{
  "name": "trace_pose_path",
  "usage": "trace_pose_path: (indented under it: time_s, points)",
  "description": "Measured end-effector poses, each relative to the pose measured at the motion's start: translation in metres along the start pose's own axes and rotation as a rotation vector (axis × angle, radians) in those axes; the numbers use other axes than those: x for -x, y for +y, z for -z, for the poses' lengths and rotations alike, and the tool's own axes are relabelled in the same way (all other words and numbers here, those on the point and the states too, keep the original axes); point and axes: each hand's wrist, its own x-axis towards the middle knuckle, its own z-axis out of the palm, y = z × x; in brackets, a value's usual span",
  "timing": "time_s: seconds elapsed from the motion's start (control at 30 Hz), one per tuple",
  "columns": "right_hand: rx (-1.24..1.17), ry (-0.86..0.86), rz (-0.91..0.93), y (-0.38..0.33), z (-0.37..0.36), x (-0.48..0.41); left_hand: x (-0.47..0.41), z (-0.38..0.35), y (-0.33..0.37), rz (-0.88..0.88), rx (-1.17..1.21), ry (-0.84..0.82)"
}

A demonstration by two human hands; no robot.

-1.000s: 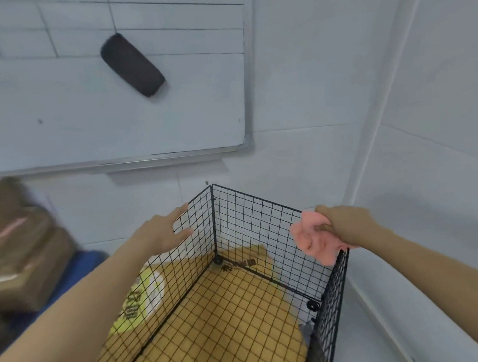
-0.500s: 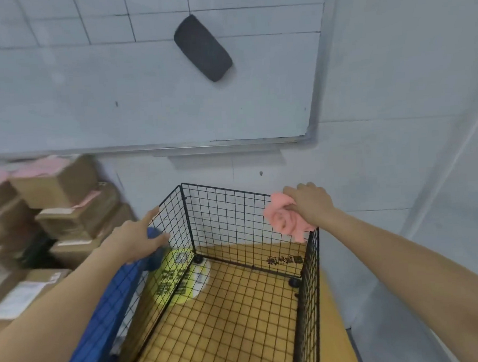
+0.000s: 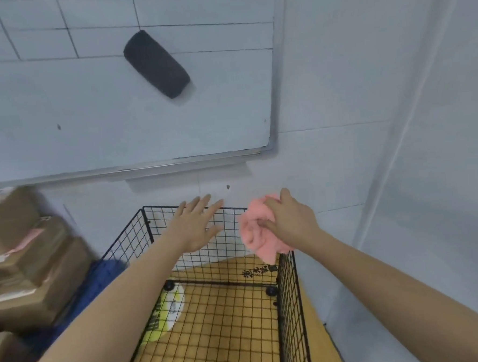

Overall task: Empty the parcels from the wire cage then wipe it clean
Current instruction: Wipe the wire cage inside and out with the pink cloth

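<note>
Right grip [image 3: 289, 222] is clamping a cloth [image 3: 256, 235] at the cage [image 3: 291, 303] corner; left grip [image 3: 195, 225] is hovering, fingers spread. Under a whiteboard [image 3: 88, 120], boxes [image 3: 27, 263] are sitting.

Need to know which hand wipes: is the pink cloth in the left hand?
No, the right hand grips the pink cloth; the left hand is spread, holding nothing.

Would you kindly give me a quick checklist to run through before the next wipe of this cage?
1. Parcels out of the wire cage: ok; boxes are stacked outside, to its left.
2. Grip: ok; the right hand holds the pink cloth.
3. Cloth at the cage's top rim: ok, at the far right corner.
4. Cage steadied: cannot tell; the left hand is open over the far rim, contact unclear.
5. The yellow-green patch at the cage floor: cannot tell whether inside or beneath.
</note>
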Motion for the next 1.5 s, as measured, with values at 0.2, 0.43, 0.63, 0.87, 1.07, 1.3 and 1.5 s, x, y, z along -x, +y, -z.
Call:
trace_pose_path:
  time_s: [0.2, 0.43, 0.63, 0.87, 1.07, 1.3, 1.5]
  points:
    - [0.074, -0.287, -0.349, -0.013, 0.010, 0.005, -0.041, -0.005, 0.045, -0.246, 0.019, -0.052]
    - [-0.134, -0.178, -0.369, -0.003, -0.021, -0.016, -0.058, -0.013, 0.043, -0.200, -0.003, -0.017]
    - [-0.165, -0.168, -0.216, 0.005, -0.037, -0.049, -0.074, -0.016, 0.028, -0.133, -0.019, 0.015]
    - [-0.214, -0.103, -0.106, 0.000, -0.044, -0.085, -0.084, -0.022, 0.004, -0.034, -0.026, 0.022]
    - [-0.026, -0.180, -0.113, -0.019, -0.045, -0.098, -0.076, -0.027, -0.009, 0.058, -0.055, 0.032]
    - [0.078, -0.207, -0.138, -0.022, -0.036, -0.068, -0.077, -0.022, -0.007, 0.090, -0.039, -0.055]
    - [0.004, -0.236, -0.238, -0.028, -0.023, -0.026, -0.071, -0.021, -0.012, 0.025, -0.036, -0.077]
